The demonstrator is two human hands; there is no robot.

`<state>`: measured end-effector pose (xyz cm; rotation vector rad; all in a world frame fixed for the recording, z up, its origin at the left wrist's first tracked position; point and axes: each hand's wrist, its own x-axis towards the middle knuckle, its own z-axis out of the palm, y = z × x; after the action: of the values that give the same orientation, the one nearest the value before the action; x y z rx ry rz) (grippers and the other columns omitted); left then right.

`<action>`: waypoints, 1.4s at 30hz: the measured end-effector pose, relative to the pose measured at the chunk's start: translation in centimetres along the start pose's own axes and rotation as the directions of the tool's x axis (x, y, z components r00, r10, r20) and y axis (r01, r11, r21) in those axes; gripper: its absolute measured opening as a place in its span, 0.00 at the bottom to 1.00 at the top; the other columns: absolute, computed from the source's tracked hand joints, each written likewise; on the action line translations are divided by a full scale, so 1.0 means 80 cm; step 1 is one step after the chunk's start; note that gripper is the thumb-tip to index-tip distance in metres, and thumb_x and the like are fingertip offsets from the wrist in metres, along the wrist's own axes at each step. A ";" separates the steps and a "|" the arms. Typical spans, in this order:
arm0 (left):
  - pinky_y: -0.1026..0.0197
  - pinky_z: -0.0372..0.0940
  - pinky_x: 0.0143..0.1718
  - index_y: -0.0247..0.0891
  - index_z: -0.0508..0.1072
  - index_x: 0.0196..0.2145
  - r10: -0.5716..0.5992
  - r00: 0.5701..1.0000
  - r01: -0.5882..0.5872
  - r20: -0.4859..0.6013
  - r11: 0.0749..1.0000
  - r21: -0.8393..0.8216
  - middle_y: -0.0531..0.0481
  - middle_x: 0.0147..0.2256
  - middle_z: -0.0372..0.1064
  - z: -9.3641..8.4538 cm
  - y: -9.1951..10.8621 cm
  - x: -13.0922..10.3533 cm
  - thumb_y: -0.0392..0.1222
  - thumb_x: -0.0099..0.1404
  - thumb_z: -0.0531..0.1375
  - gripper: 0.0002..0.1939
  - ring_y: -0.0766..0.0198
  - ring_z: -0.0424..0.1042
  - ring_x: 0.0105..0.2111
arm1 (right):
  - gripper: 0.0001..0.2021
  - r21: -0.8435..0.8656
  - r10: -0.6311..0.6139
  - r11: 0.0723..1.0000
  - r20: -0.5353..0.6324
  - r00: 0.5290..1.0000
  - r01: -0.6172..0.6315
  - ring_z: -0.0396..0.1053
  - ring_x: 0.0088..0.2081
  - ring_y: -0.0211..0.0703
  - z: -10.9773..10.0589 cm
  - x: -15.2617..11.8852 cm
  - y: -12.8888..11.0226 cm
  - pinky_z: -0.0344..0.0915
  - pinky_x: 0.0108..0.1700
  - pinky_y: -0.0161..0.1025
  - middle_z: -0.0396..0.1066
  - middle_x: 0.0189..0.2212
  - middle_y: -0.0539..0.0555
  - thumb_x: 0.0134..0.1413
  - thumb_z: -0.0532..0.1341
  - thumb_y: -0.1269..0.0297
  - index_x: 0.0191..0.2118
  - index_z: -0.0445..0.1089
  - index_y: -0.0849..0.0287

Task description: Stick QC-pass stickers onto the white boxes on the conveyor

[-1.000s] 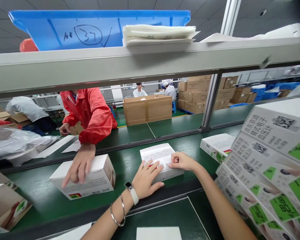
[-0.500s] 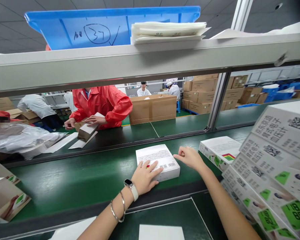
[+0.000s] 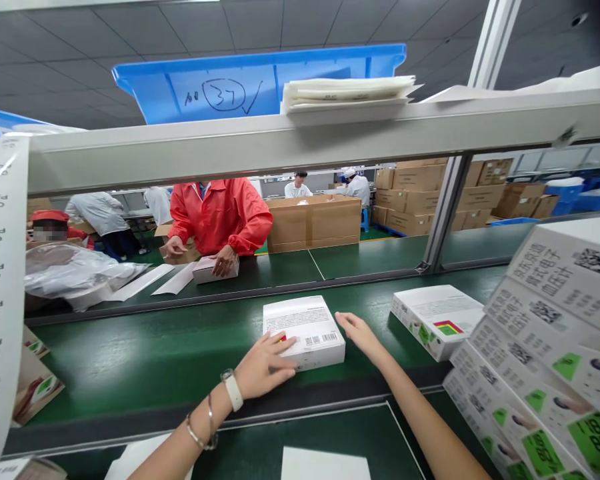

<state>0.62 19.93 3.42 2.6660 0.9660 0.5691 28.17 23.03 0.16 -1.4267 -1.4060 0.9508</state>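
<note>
A white printed carton (image 3: 304, 323) with barcodes and small text lies flat on the green conveyor belt in front of me. My left hand (image 3: 267, 365), with a pale watch band and bracelets at the wrist, rests its spread fingers on the carton's near left corner. On the other side, my right hand (image 3: 363, 335) has its fingers stretched towards the carton's far right corner; whether they touch it I cannot tell. Neither hand grips anything. A second white carton (image 3: 437, 317) lies on the belt to the right.
Stacked printed cartons (image 3: 555, 360) rise at the right. A strip of QC stickers (image 3: 0, 300) hangs at the left. Overhead, a shelf beam (image 3: 220, 150) carries a blue bin (image 3: 165, 93). A co-worker in a red jacket (image 3: 220, 217) handles a carton across the belt.
My view has turned left and up. The right hand's fingers have gone from curled to stretched out. My left hand has slid to the carton's left corner. The co-worker's carton has been turned.
</note>
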 end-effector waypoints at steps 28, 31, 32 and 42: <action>0.46 0.42 0.54 0.39 0.54 0.54 -0.068 0.897 0.175 -0.437 0.962 0.210 0.42 0.57 0.45 -0.031 0.040 -0.079 0.52 0.58 0.55 0.29 0.51 0.44 0.56 | 0.12 -0.320 -0.264 0.881 0.276 0.924 0.347 0.58 0.21 0.38 0.041 -0.138 -0.041 0.52 0.26 0.34 0.56 0.17 0.45 0.57 0.43 0.57 0.39 0.57 0.56; 0.46 0.37 0.56 0.40 0.48 0.57 0.055 0.998 -0.057 0.019 0.991 0.118 0.45 0.57 0.47 -0.002 0.094 -0.107 0.60 0.54 0.54 0.38 0.52 0.43 0.57 | 0.11 -0.425 -0.234 0.813 0.388 0.891 0.398 0.62 0.23 0.39 0.048 -0.188 -0.048 0.51 0.26 0.33 0.63 0.20 0.47 0.58 0.42 0.60 0.32 0.58 0.55; 0.45 0.36 0.56 0.40 0.46 0.58 0.087 0.987 -0.098 0.137 0.992 0.074 0.45 0.58 0.45 0.009 0.107 -0.116 0.62 0.53 0.54 0.41 0.52 0.41 0.57 | 0.10 -0.458 -0.219 0.785 0.424 0.879 0.417 0.63 0.23 0.39 0.050 -0.202 -0.048 0.51 0.26 0.33 0.65 0.21 0.47 0.57 0.44 0.60 0.31 0.58 0.55; 0.45 0.35 0.55 0.36 0.47 0.58 0.068 0.952 -0.076 0.298 0.997 0.014 0.42 0.58 0.41 0.057 0.123 -0.140 0.66 0.53 0.50 0.43 0.51 0.39 0.58 | 0.05 -0.638 -0.101 0.622 0.509 0.855 0.454 0.67 0.24 0.41 0.044 -0.260 -0.029 0.48 0.24 0.33 0.71 0.22 0.48 0.50 0.53 0.60 0.28 0.61 0.55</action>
<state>0.21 4.79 -0.21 2.7133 0.7965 0.1602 22.84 2.46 -0.04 -1.5132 -2.4921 0.4764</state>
